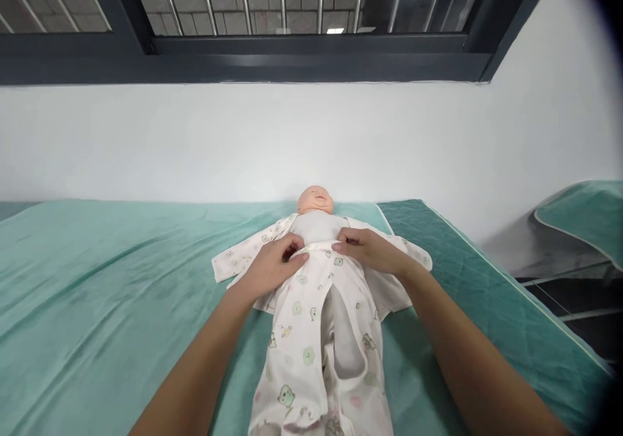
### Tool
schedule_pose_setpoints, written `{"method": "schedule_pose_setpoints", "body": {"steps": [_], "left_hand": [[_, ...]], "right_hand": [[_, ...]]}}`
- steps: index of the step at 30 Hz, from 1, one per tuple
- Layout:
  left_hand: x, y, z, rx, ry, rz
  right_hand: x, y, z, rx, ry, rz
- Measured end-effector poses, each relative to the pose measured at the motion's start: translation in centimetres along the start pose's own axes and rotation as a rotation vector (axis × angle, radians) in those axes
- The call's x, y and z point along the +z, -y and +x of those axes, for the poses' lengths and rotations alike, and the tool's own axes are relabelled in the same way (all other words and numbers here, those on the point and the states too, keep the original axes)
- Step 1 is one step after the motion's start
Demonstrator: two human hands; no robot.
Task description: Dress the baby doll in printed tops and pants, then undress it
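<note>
A baby doll [315, 200] lies on its back, head toward the wall, with its white torso [317, 226] showing. Printed white baby pants [302, 332] with a split crotch cover its lower body up to the waist. My left hand [278, 262] pinches the waistband at its left side. Opposite it, my right hand [363, 248] grips the same waistband between thumb and fingers. A printed baby shirt [243, 254] is spread open beneath the doll, its sleeves stretched out to both sides. The doll's arms are hidden.
A green sheet [121, 306] with wrinkles covers the surface, and a darker quilted green pad [487, 306] lies at the right. Behind stands a white wall [195, 137] below a dark window frame [311, 60]. Another green cloth [584, 215] hangs over an edge at the far right.
</note>
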State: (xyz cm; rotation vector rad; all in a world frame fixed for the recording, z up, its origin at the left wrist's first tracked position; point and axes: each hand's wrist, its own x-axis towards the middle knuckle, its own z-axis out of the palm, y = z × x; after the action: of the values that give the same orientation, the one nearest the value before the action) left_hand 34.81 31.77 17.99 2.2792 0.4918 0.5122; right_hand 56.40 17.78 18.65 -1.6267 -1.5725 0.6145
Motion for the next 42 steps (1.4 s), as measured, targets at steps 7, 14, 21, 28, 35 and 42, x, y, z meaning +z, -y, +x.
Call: {"method": "schedule_pose_setpoints", "body": {"steps": [7, 14, 21, 28, 35, 42], "left_hand": [[-1.4, 0.2, 1.9, -0.065, 0.092, -0.091], [-3.3, 1.7, 4.5, -0.311, 0.307, -0.58], [-2.7, 1.7, 4.6, -0.193, 0.164, -0.353], [0.0, 1.7, 3.9, 0.125, -0.243, 0.126], [-1.0, 2.7, 7.5, -0.13, -0.236, 0.055], [0.0, 3.3, 6.5, -0.138, -0.28, 0.013]], "right_hand": [[0.7, -1.5, 3.2, 0.11, -0.162, 0.184], [2.3, -2.5, 2.2, 0.153, -0.271, 0.303], [0.0, -2.6, 0.2, 0.139, -0.028, 0.269], [1.3, -2.9, 0.7, -0.085, -0.281, -0.002], [1.5, -4.0, 5.0, 0.181, -0.36, -0.003], [2.4, -4.7, 4.9, 0.292, -0.413, 0.365]]}}
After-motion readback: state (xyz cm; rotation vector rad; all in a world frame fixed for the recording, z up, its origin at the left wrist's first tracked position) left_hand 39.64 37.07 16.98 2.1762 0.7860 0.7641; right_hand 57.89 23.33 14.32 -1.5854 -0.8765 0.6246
